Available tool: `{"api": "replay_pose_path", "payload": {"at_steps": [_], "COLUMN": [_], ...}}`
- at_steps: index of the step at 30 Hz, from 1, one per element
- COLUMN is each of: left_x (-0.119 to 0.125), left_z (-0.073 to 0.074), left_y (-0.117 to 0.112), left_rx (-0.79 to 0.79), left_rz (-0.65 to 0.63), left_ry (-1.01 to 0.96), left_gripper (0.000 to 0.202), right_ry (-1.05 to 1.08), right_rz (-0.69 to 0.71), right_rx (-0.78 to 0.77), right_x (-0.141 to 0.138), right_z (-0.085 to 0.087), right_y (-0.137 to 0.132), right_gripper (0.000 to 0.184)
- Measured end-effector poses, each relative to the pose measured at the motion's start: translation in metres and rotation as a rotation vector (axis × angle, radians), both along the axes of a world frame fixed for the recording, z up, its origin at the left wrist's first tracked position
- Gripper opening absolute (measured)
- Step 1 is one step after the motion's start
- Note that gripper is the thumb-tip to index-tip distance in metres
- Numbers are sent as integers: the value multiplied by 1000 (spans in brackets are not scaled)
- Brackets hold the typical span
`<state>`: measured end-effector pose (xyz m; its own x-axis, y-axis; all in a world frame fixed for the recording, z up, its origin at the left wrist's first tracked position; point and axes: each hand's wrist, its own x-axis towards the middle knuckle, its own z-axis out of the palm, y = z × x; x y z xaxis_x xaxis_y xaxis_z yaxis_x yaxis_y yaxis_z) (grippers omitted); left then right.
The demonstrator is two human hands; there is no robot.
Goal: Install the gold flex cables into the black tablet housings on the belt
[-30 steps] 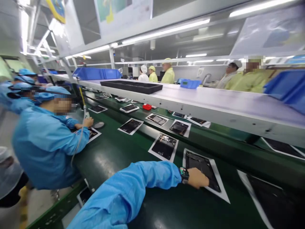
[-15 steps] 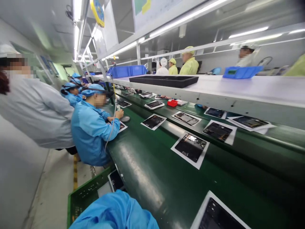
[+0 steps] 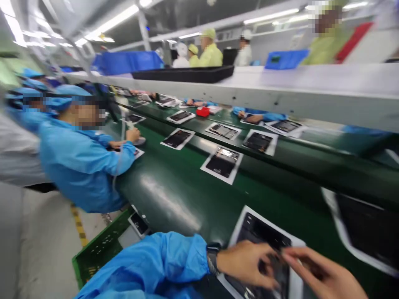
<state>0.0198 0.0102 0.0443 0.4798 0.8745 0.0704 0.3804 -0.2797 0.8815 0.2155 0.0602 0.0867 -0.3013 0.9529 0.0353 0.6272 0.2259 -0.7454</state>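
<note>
A black flat electronic panel, like an opened tablet (image 3: 257,227), lies on a white sheet (image 3: 299,286) at the bottom of the head view. My left hand (image 3: 246,262), in a blue sleeve with a dark band at the wrist, is over the panel with its fingers curled and closed. From the right, my right hand (image 3: 327,274) reaches in, thumb and finger pinched together close to the left fingertips. Whatever lies between the fingers is too small and blurred to name. Both hands cover the panel's lower middle.
More panels on white sheets lie along the green bench, including one panel (image 3: 368,226) at right. A green crate (image 3: 93,253) stands low at left. Beyond it sits a co-worker in blue (image 3: 77,162). A white shelf (image 3: 264,93) with a black tray (image 3: 187,74) spans the back.
My view has turned right and down. Both my hands now show over the near panel; before, only a blue sleeve was visible. Another person's blue-sleeved arms now appear across the bench.
</note>
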Motion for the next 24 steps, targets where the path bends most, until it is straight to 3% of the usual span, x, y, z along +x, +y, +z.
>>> {"api": "replay_pose_path", "payload": {"at_steps": [2,5,10,16,20,24], "left_x": [-3,-17,-33,-42,-45,-42], "left_z": [-3,-10,-27,-40,-45,-48], "left_y": [-6,-5,2,15,21,26], "left_rx": [129,384,703,753,729,658], "left_rz": [71,99,7,38,56,27], "left_ry": [123,298,501,592,598,588], "left_gripper": [46,27,19,18,14,16], "right_ry": [-11,27,127,-26,-94,-154], "right_rz": [84,42,40,114,110,98], "right_rx": [-146,-196,-287,-237,-230,-280], "right_x": [2,-2,-19,-55,-69,-63], "right_z": [6,4,-28,-59,-67,-69], "right_y": [3,19,43,75,94,100], "right_gripper": [38,35,21,11,7,6]}}
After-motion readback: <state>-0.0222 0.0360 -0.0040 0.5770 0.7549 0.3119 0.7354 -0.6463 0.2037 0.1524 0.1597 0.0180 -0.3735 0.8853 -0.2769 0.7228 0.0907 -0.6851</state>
